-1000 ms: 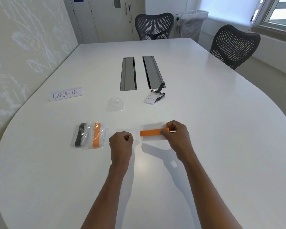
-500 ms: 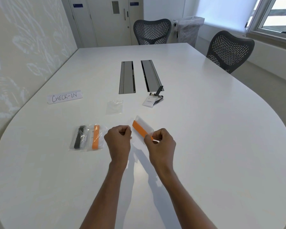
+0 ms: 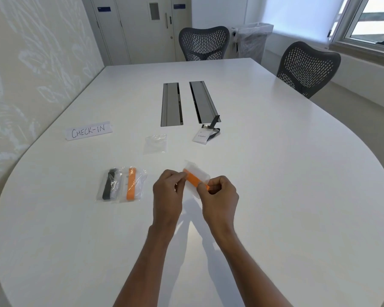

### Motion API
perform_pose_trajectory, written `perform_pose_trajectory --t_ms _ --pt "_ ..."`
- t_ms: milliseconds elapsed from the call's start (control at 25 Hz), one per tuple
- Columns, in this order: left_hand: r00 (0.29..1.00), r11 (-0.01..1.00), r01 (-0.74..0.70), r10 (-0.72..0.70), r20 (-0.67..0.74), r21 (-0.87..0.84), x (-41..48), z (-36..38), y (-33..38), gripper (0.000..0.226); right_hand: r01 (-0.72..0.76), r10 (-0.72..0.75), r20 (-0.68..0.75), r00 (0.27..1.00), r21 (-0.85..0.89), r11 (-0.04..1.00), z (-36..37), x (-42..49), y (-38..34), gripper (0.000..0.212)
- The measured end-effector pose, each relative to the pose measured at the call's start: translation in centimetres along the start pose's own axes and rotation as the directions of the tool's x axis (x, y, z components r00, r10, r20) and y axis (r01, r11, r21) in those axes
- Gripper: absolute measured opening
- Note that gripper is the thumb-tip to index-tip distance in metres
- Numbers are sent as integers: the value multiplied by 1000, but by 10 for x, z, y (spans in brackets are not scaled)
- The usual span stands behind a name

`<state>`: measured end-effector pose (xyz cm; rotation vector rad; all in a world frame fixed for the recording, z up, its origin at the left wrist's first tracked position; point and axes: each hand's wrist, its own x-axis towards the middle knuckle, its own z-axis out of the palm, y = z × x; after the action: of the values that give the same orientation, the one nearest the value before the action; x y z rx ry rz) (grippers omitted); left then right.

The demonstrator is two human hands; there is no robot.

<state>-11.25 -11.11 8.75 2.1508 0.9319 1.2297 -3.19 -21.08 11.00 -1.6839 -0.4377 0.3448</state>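
Now left hand (image 3: 167, 191) closes in on right hand (image 3: 220, 193); both pinch the bag (image 3: 201, 175), band (image 3: 193, 180) inside, swung toward 11 o'clock above table (image 3: 275, 196). Opening looks imminent.

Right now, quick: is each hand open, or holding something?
Left hand: closed, pinching the edge of the clear bag.
Right hand: closed, pinching the near end of the orange strap.
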Motion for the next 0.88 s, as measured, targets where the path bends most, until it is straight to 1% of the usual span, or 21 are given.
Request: perform_pose_trajectory --t_ms 80,160,240,280,360,480,560,680,720,760,840,880 --pt "999 999 -34 34 36 -1 -6 3 4 20 -4 5 -27 1000 35 999 1 0 2 24" --pt "999 999 -27 29 41 -28 -13 6 9 21 -29 28 27 999 12 1000 3 2 6 23" --pt "999 999 -7 9 36 -49 -17 7 12 23 -51 52 75 996 -13 999 5 2 10 20" --pt "999 999 -5 7 35 -49 -17 8 13 23 -55 55 73 996 -9 998 5 2 11 18" --pt "999 999 -5 7 42 -39 -19 7 14 22 -51 50 56 997 18 999 4 3 13 15" --pt "998 999 -18 21 64 -38 -20 8 16 20 -51 45 90 995 65 997 5 3 14 7" --pt "998 999 -26 28 61 -34 -20 8 17 21 -52 47 77 996 64 997 6 1 13 6" --pt "997 1000 -18 20 76 -25 -19 8 21 21 -68 65 35 997 94 993 7 -2 14 12" --pt "996 1000 -11 13 89 -25 -18 7 22 20 -40 38 26 999 77 996 8 -3 15 15" --pt "995 1000 0 3 99 -28 -16 5 22 20 10 -10 16 1000 21 1000 8 -3 17 17" --pt "993 998 29 -23 119 -50 -14 1 22 19 123 -124 4 992 -167 978 9 -3 20 17" --pt "991 997 46 -38 131 -60 -12 0 22 18 155 -158 1 987 -222 963 9 -1 22 15"
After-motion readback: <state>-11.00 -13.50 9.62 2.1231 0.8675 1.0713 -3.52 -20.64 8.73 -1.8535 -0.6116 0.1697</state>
